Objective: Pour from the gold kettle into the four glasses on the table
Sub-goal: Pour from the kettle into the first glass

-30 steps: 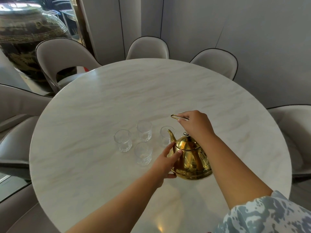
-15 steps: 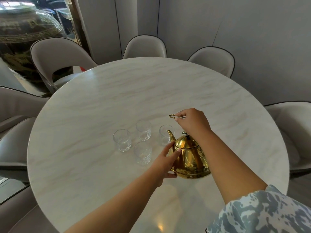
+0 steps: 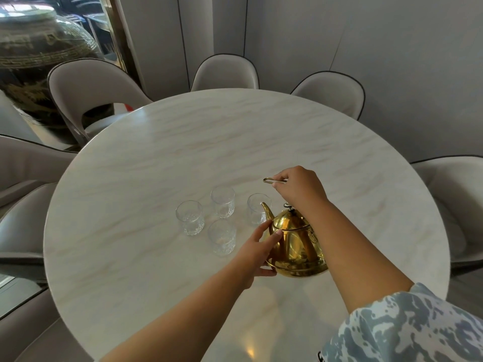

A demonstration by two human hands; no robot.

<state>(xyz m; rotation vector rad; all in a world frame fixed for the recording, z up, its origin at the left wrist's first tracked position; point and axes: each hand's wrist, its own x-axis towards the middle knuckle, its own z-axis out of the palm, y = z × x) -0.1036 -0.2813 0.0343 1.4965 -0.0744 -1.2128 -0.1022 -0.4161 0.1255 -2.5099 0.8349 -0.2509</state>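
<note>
Pinching the wire handle (image 3: 271,180) in my right hand (image 3: 298,189), I steady the gold kettle (image 3: 295,244) with my spread left hand (image 3: 258,248) against its side. Its spout (image 3: 266,210) nears the nearest glass (image 3: 257,209); tilting slowly should avoid splashing the marble table (image 3: 156,152). Chairs (image 3: 224,73) ring the far edge.

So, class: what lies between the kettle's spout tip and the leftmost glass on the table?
In the head view, the gold kettle spout points at the rightmost glass; between it and the leftmost glass stand two more glasses.
</note>
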